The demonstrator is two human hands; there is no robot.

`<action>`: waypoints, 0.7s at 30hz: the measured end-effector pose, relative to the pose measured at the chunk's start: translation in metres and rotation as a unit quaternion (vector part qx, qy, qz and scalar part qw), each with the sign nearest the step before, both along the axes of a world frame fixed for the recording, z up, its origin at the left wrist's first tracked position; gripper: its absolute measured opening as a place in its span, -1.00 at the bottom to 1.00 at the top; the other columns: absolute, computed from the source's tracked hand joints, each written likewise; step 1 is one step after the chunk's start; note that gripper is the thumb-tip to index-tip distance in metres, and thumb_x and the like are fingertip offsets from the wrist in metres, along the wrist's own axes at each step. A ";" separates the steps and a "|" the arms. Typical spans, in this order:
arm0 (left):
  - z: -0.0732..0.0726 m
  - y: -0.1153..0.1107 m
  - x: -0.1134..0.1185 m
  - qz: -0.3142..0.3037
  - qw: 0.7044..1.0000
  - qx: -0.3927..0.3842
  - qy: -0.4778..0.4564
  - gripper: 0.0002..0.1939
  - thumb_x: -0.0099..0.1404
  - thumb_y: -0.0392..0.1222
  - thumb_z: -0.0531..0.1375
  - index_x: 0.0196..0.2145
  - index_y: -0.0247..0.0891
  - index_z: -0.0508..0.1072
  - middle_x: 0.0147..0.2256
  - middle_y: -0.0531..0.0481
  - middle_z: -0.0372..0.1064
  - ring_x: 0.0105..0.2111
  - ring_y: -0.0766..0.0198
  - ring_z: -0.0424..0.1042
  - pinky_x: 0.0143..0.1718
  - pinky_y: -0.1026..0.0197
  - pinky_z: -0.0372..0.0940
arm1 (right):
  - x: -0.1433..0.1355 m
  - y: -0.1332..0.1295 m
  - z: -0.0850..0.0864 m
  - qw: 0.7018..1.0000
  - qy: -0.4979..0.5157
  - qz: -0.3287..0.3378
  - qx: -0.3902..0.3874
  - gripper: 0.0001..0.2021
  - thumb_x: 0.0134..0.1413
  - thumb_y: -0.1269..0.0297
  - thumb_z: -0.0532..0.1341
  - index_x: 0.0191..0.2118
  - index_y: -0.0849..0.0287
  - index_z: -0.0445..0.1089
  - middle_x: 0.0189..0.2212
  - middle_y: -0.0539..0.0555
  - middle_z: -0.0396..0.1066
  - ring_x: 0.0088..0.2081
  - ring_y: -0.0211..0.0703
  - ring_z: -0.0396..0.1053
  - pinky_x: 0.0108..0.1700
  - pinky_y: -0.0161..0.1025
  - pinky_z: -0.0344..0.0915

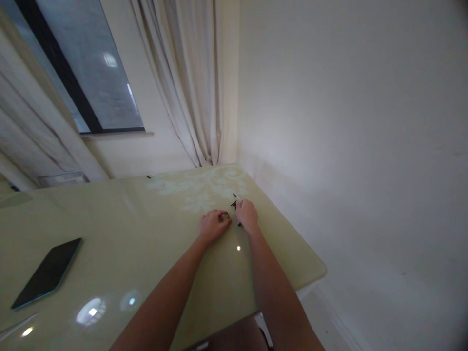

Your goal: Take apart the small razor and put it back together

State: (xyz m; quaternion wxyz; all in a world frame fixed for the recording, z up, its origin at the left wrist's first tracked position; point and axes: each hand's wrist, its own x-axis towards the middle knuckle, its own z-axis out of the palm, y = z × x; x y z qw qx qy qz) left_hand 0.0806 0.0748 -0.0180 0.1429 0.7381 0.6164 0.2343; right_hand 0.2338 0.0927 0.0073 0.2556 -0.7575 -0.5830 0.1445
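Observation:
Both hands are close together over the far right part of the table (146, 234). My left hand (212, 225) rests on its surface, thumb and fingertips curled around a small dark piece (227, 215) too small to name. A little to the right, my right hand (247, 214) is closed over a small black object (234, 204); part of it sticks out beyond the fingers and another dark bit shows below them. Just past these fingers is a thin, white, pen-like stick (237, 197) with a dark tip. I cannot tell whether the right hand touches it.
A dark tablet (49, 273) with a blue-green edge lies at the left. A tiny black piece (148, 177) sits by the far edge. Beige curtains (183, 78) and a window (95, 63) are behind, and a white wall (347, 146) runs along the right side.

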 end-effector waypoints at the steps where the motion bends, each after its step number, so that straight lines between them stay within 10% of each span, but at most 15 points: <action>1: 0.000 0.000 0.000 0.000 1.000 0.002 0.001 -0.60 0.29 0.03 0.27 0.03 -0.10 0.59 -0.15 -0.07 0.58 -0.04 0.04 0.48 0.01 0.04 0.21 | 0.001 0.001 0.000 1.000 -0.003 -0.009 0.009 -0.69 0.41 0.24 0.04 -0.02 0.23 0.49 -0.02 0.31 0.48 -0.07 -0.02 0.51 -0.13 -0.25 0.30; 21: -0.004 0.004 0.000 0.011 1.000 -0.004 -0.009 -0.62 0.35 -0.01 0.23 0.08 -0.11 0.54 -0.14 -0.07 0.57 -0.05 0.08 0.48 -0.01 0.06 0.20 | 0.027 0.000 -0.001 0.996 -0.064 -0.063 0.012 -0.70 0.29 0.46 0.10 0.02 0.23 0.51 -0.05 0.29 0.51 -0.02 0.03 0.49 -0.16 -0.26 0.28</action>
